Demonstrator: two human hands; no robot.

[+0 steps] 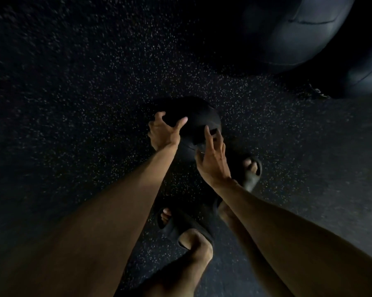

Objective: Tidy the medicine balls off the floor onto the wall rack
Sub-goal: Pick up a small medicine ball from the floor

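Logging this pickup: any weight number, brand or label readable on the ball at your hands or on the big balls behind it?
No text can be read in this dark view.
Small ball, left hand and right hand on it: a paler patch by the right hand, too dark to read.
Big ball at the right edge: pale marks at its lower edge, blurred, unreadable.
Big ball at the top: seams only, no print.
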